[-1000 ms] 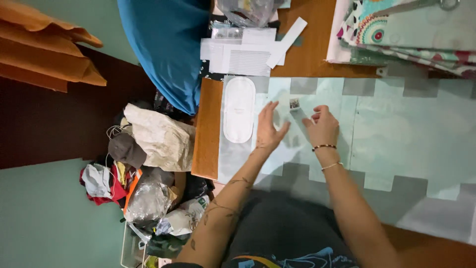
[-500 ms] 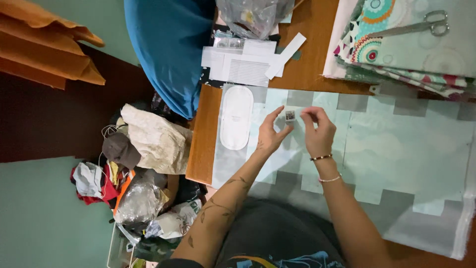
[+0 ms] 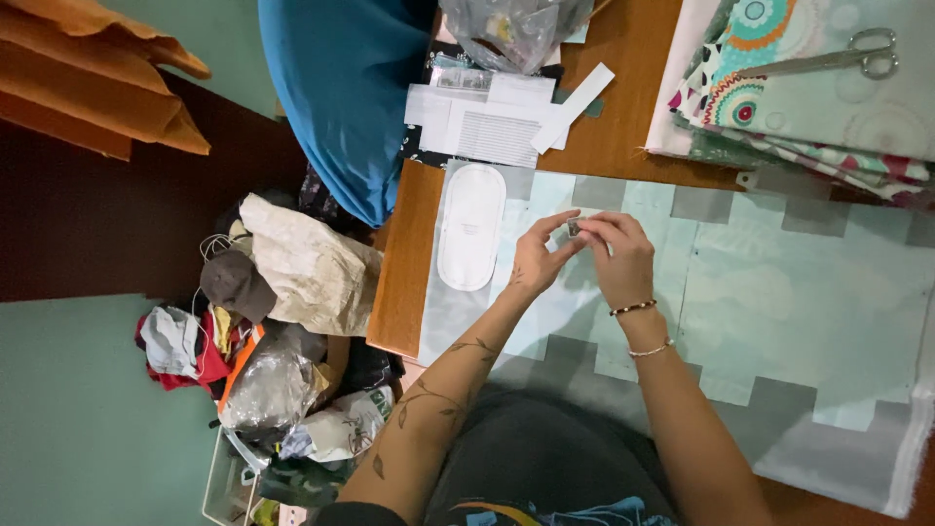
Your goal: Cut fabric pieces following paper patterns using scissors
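My left hand [image 3: 538,261] and my right hand [image 3: 616,255] meet over a pale green and grey fabric [image 3: 779,292] spread on a wooden table [image 3: 399,273]. Together their fingertips pinch a small grey object [image 3: 575,228], too small to identify. A white oval pad-shaped piece [image 3: 470,228] lies flat on the fabric just left of my left hand. Both wrists hover above the cloth; my right wrist wears two thin bracelets.
Folded patterned fabrics [image 3: 808,107] with scissors [image 3: 845,58] on top lie at the far right. White paper sheets [image 3: 492,119] and a clear plastic bag [image 3: 511,29] sit at the back. A blue cloth [image 3: 341,97] hangs off the table. Bags and clutter [image 3: 273,321] crowd the floor at left.
Both hands have lifted the small object slightly and drawn closer together. The view has shifted, showing more of the scissors and folded fabrics.
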